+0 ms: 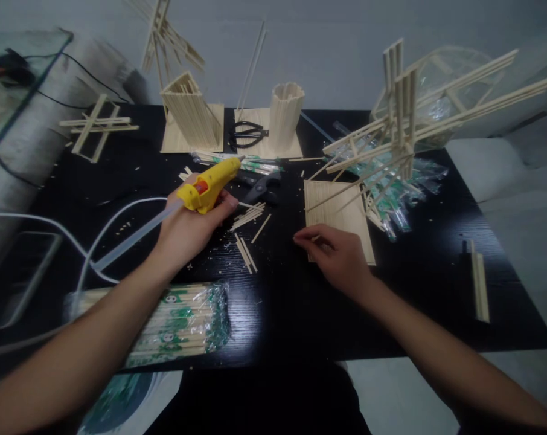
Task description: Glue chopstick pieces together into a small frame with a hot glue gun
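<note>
My left hand (pixel 189 226) is closed around a yellow glue gun (pixel 210 184), its nozzle pointing toward the far side of the black table (pixel 278 314). A translucent glue stick (pixel 133 238) sticks out of the gun's back. My right hand (pixel 339 254) rests on the near left corner of a flat wooden stick panel (pixel 334 208), fingers curled and pinched on the panel's edge. Loose short sticks (pixel 249 232) lie between both hands.
A tall stick framework (pixel 404 121) stands on the panel's right side over plastic wrappers. Wrapped chopstick packs (pixel 178 323) lie near my left forearm. Black scissors (pixel 246 134), pliers (pixel 259 187), a slanted stick model (pixel 192 112) and a stick cup (pixel 286 112) sit at the back. White cable (pixel 87 254) runs left.
</note>
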The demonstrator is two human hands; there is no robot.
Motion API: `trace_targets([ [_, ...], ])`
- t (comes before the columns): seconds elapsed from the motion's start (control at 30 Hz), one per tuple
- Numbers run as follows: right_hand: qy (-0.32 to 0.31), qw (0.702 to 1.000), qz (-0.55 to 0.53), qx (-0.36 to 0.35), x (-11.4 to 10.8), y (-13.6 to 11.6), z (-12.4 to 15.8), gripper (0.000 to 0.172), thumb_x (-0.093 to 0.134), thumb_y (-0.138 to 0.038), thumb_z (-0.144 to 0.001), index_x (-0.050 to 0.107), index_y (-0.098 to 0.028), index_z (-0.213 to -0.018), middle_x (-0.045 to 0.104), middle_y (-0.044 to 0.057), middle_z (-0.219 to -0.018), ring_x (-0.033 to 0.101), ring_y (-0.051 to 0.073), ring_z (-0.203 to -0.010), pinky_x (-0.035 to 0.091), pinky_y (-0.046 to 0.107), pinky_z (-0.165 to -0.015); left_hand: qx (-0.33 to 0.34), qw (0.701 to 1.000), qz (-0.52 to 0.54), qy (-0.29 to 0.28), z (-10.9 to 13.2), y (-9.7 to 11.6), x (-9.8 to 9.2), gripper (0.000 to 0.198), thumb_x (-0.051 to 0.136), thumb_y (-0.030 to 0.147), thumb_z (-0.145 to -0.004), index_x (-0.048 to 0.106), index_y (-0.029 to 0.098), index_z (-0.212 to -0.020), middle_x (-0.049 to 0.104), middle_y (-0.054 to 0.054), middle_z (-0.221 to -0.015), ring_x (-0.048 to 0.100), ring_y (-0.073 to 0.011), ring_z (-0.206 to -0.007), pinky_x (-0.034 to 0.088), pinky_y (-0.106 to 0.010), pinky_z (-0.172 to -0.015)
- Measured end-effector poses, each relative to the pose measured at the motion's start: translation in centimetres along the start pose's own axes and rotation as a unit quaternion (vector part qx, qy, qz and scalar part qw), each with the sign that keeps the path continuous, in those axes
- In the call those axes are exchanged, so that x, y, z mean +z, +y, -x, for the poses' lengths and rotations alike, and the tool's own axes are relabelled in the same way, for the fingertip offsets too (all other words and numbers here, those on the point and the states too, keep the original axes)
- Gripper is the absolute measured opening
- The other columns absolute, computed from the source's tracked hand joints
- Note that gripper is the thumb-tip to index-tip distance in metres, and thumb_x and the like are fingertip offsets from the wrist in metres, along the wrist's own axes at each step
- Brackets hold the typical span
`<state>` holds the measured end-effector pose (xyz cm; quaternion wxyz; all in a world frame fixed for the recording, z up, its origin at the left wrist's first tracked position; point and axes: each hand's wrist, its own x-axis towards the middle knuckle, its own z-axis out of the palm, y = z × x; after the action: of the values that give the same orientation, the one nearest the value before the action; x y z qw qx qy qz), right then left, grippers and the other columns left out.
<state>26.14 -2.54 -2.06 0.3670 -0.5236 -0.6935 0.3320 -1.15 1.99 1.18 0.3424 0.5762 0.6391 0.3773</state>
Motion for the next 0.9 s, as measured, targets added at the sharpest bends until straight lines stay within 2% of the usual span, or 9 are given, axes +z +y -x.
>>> trace_targets([
  [0.2,0.024,0.988,0.119,-0.094,0.2,0.2,0.0,0.008,0.068,-0.027,-0.099,0.074,-0.021,-0.098,0.076,0.002,-0.082,0.071,0.017,-0.070,0.058,0.031,-0.069,-0.014,0.999,0.006,0.031,-0.4,0.2,-1.3,0.030,0.082,0.047,-0.078,0.067,0.023,-0.087,0.068,-0.002,-0.083,0.067,-0.0222,-0.078,0.056,-0.035,-0.072],
  [0.4,0.046,0.959,0.192,-0.204,0.7,0.8,-0.2,0.010,0.065,-0.017,-0.099,0.073,-0.020,-0.104,0.075,0.009,-0.098,0.072,0.022,-0.093,0.061,0.037,-0.083,0.001,0.999,0.022,0.042,-0.9,-0.9,-2.1,0.032,0.082,0.045,-0.078,0.063,0.021,-0.088,0.065,-0.001,-0.077,0.062,-0.0174,-0.064,0.052,-0.032,-0.061],
  [0.5,0.017,0.957,0.177,-0.229,1.2,0.3,-0.5,0.012,0.064,-0.016,-0.100,0.073,-0.020,-0.106,0.074,0.010,-0.105,0.071,0.023,-0.098,0.062,0.040,-0.088,0.010,0.999,0.020,0.040,-1.0,-1.2,-2.3,0.028,0.079,0.043,-0.082,0.063,0.021,-0.087,0.064,-0.001,-0.075,0.061,-0.0162,-0.062,0.050,-0.031,-0.059],
  [0.67,-0.069,0.951,0.176,-0.244,3.1,-1.3,-2.4,0.018,0.061,-0.016,-0.102,0.072,-0.018,-0.116,0.074,0.012,-0.114,0.069,0.025,-0.107,0.059,0.044,-0.097,0.022,0.999,0.011,0.036,-0.9,-0.7,-2.3,0.023,0.076,0.038,-0.084,0.060,0.021,-0.084,0.063,0.001,-0.073,0.060,-0.0165,-0.065,0.049,-0.032,-0.065],
  [0.8,-0.095,0.937,0.217,-0.258,5.2,-2.4,-4.6,0.015,0.060,-0.014,-0.101,0.073,-0.013,-0.108,0.075,0.013,-0.108,0.068,0.029,-0.102,0.058,0.046,-0.093,0.033,0.998,0.016,0.057,-0.8,-0.4,-2.4,0.022,0.075,0.035,-0.085,0.058,0.021,-0.083,0.062,0.002,-0.074,0.060,-0.0167,-0.069,0.049,-0.032,-0.069],
  [0.9,-0.107,0.930,0.252,-0.244,6.1,-2.5,-5.5,0.017,0.057,-0.013,-0.102,0.073,-0.014,-0.107,0.074,0.013,-0.105,0.066,0.028,-0.100,0.056,0.045,-0.094,0.036,0.997,0.035,0.065,-0.9,-0.6,-2.6,0.022,0.074,0.034,-0.087,0.057,0.021,-0.082,0.060,0.002,-0.074,0.058,-0.0152,-0.068,0.047,-0.031,-0.067],
])
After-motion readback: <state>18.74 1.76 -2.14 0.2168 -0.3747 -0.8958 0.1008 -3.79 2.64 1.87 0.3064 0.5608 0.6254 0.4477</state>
